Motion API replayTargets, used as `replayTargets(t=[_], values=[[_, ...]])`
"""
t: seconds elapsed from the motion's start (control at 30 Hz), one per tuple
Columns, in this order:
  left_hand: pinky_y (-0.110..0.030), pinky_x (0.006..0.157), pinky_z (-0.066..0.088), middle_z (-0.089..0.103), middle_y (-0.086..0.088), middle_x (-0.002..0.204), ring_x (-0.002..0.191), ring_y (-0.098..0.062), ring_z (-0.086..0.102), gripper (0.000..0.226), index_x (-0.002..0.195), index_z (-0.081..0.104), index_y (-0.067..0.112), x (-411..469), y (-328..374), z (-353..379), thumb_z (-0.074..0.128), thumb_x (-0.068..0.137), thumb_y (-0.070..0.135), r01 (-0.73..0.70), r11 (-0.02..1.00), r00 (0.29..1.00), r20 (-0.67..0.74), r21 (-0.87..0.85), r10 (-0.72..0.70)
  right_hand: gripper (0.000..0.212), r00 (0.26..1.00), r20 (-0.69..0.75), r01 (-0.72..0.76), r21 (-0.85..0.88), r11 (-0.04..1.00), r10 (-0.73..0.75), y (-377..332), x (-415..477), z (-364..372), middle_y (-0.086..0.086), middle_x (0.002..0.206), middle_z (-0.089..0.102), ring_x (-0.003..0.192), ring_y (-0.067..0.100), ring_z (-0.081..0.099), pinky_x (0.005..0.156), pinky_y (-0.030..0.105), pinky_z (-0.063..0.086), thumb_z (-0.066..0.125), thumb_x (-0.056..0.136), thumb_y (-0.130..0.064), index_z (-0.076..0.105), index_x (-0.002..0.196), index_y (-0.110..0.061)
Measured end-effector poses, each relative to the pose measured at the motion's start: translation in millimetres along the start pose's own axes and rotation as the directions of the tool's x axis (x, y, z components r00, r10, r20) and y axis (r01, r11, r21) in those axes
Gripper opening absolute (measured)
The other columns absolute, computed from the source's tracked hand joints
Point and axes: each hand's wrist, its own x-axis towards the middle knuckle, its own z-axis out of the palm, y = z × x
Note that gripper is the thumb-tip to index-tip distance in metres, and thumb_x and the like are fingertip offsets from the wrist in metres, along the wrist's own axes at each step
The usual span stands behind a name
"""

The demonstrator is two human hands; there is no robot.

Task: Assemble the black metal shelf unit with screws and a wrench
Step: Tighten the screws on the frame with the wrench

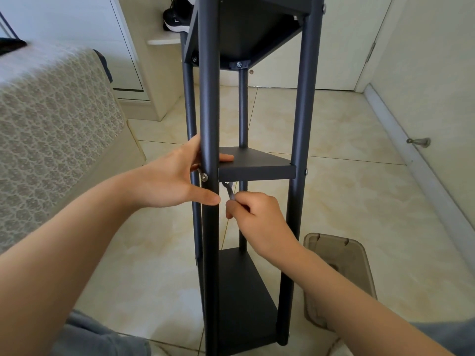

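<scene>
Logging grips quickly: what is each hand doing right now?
Left hand: fingers wrapped round the front pole.
Right hand: pinching the wrench under the middle shelf.

The black metal shelf unit (pixel 209 98) stands upright, its round posts carrying triangular shelves at three levels. A silver screw (pixel 204 177) sits in the near-left post, level with the middle shelf (pixel 257 172). The small silver wrench (pixel 229 191) tilts upward, head just under that shelf's front edge.
</scene>
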Motion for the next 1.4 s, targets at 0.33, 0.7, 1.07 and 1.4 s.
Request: replayTargets(t=[0.33, 0.7, 1.07, 1.4], values=[[-0.004, 0.099, 0.034, 0.054, 0.023, 0.135, 0.128, 0.012, 0.045, 0.094, 0.143, 0.029, 0.034, 0, 4, 2, 0.088, 0.071, 0.016, -0.017, 1.0, 1.0, -0.001, 0.008, 0.017, 0.026, 1.0, -0.002, 0.006, -0.026, 1.0, -0.006, -10, -2, -6, -0.007, 0.056, 0.049, 0.054, -0.002, 0.05, 0.054, 0.008, 0.037, 0.054, 0.098, -0.011, 0.07, 0.079, -0.003], [-0.013, 0.108, 0.034, 0.057, 0.022, 0.134, 0.127, 0.011, 0.048, 0.097, 0.147, 0.029, 0.031, 1, 4, 0, 0.087, 0.071, 0.013, 0.007, 1.0, 1.0, -0.002, -0.019, -0.007, 0.027, 0.998, -0.049, 0.046, -0.028, 0.999, -0.048, -10, 9, -1, -0.005, 0.053, 0.048, 0.054, 0.003, 0.049, 0.054, 0.009, 0.037, 0.057, 0.097, -0.012, 0.067, 0.072, -0.007], [-0.027, 0.117, 0.033, 0.058, 0.019, 0.135, 0.129, 0.006, 0.049, 0.098, 0.148, 0.029, 0.029, -2, 4, -2, 0.086, 0.072, 0.009, 0.032, 0.999, 0.999, -0.007, -0.026, -0.032, 0.016, 0.958, -0.227, 0.187, 0.024, 0.982, -0.177, 8, 25, 21, -0.018, 0.066, 0.055, 0.068, -0.002, 0.057, 0.065, 0.008, 0.043, 0.06, 0.097, -0.013, 0.071, 0.086, -0.008], [-0.022, 0.114, 0.035, 0.061, 0.029, 0.123, 0.125, 0.009, 0.051, 0.093, 0.147, 0.037, 0.028, 0, 1, -5, 0.087, 0.07, 0.009, 0.037, 0.999, 0.999, -0.006, -0.04, -0.037, 0.016, 0.922, -0.336, 0.23, 0.083, 0.97, -0.19, 16, 41, 47, 0.008, 0.084, 0.071, 0.081, 0.016, 0.066, 0.08, 0.032, 0.056, 0.057, 0.097, -0.011, 0.071, 0.094, -0.004]])
